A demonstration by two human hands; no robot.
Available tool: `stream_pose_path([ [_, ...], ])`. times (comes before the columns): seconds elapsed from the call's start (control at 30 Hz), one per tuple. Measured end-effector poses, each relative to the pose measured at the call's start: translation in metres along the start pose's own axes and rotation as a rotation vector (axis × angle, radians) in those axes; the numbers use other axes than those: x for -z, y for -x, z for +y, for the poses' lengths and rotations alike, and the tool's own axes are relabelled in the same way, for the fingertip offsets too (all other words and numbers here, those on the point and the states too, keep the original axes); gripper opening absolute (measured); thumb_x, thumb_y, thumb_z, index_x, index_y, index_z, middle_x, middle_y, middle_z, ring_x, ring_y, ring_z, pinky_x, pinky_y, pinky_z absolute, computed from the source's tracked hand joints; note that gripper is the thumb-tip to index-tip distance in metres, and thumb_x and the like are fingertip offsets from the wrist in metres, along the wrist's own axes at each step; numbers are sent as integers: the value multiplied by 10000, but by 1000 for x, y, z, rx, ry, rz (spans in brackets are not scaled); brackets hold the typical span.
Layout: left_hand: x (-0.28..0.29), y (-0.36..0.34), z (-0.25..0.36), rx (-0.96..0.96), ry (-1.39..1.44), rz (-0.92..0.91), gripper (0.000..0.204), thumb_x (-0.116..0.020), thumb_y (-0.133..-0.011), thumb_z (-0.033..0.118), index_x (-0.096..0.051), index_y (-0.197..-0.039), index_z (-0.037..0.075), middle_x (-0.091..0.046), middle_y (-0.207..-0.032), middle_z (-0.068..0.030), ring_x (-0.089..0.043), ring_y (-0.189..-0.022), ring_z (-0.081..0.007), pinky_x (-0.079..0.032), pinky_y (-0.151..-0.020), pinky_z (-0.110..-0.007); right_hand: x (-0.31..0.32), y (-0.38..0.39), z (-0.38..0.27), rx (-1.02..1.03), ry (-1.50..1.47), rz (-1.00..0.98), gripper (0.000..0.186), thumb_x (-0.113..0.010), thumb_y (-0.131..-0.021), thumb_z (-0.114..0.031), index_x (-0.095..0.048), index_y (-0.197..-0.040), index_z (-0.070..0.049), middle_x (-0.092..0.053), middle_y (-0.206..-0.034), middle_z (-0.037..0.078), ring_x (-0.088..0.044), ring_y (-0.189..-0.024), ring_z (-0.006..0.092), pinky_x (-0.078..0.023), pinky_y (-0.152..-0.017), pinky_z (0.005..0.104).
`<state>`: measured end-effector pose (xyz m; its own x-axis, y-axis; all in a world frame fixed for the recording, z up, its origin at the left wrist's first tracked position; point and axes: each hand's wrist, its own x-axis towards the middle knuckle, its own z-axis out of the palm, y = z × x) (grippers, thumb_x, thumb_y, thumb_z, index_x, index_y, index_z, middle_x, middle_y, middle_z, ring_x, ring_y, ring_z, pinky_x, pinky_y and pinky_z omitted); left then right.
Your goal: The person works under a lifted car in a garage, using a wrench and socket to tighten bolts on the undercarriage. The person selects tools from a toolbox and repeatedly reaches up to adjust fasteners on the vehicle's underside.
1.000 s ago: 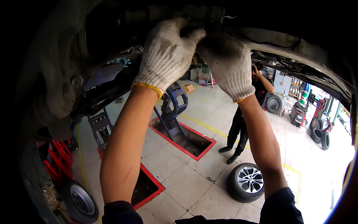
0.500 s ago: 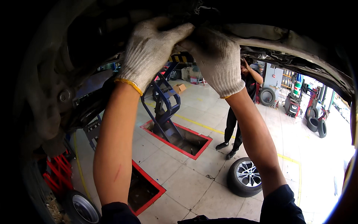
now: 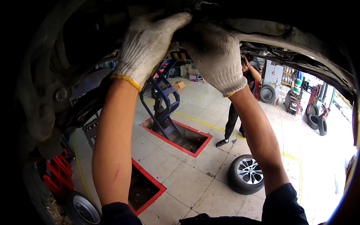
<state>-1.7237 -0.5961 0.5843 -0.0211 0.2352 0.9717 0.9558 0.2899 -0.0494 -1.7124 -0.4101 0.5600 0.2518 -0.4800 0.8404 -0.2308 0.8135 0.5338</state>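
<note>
Both my hands are raised to the dark underside of a lifted vehicle, in off-white knit gloves with yellow cuff edges. My left hand [image 3: 144, 48] reaches up among dark parts, its thumb stretched to the right and its other fingers curled out of sight. Close beside it, my right hand [image 3: 218, 56] is bent inward, its fingers closed in deep shadow. Whatever the fingers hold is too dark to make out. A pale metal beam [image 3: 262, 32] of the underbody runs off to the right of my right hand.
Below lie a blue scissor lift [image 3: 164, 105] in a red-edged floor pit [image 3: 198, 150] and a wheel with a silver rim [image 3: 245, 174]. Another wheel [image 3: 83, 208] stands lower left by a red lift frame [image 3: 58, 174]. A co-worker [image 3: 232, 122] stands beyond my right arm, hands raised.
My hands sit slightly higher in the picture, still close together under the vehicle. The co-worker's nearer foot has moved back, and the view has shifted a little.
</note>
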Motion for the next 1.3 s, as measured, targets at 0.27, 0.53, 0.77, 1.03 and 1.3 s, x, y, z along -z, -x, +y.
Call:
stream_pose_path([
  [0.27,-3,-3,24,360,464,29,390,-681,-941,296,-762,-1107,-48,-776,-1047,-130,-706,-940,-183,-531,-862,-301,8,1,-6,-158,-160,-27,205,-721,-847,-282,-747,-928,-95,-725,-936,123,-700,-877,346,-566,-754,437],
  [0.53,-3,-1,41,421,475,58,377,-690,-941,285,-763,-1114,-41,-776,-1024,-95,-695,-920,-152,-526,-851,-290,16,3,-9,-392,-324,-108,174,-696,-889,-267,-753,-935,-110,-743,-1006,109,-708,-919,333,-574,-795,417],
  [0.77,-5,0,44,374,476,54,366,-673,-952,270,-762,-1127,-39,-780,-1045,-103,-698,-948,-154,-524,-867,-296,14,6,-4,-201,-211,-59,149,-683,-898,-241,-751,-918,-109,-736,-999,102,-705,-903,326,-577,-778,423],
  [1.03,-3,-1,44,408,536,30,379,-688,-937,273,-759,-1124,-49,-779,-1030,-102,-696,-938,-152,-520,-859,-282,0,5,0,-87,-186,85,143,-717,-860,-221,-738,-918,-92,-721,-925,116,-700,-863,341,-572,-755,435],
  [1.3,30,-32,-31,622,798,-328,411,-705,-919,313,-765,-1093,-55,-783,-995,-103,-696,-905,-155,-517,-831,-291,3,0,-8,-242,-272,-53,165,-727,-859,-224,-726,-957,-91,-722,-914,121,-697,-854,354,-573,-762,430],
])
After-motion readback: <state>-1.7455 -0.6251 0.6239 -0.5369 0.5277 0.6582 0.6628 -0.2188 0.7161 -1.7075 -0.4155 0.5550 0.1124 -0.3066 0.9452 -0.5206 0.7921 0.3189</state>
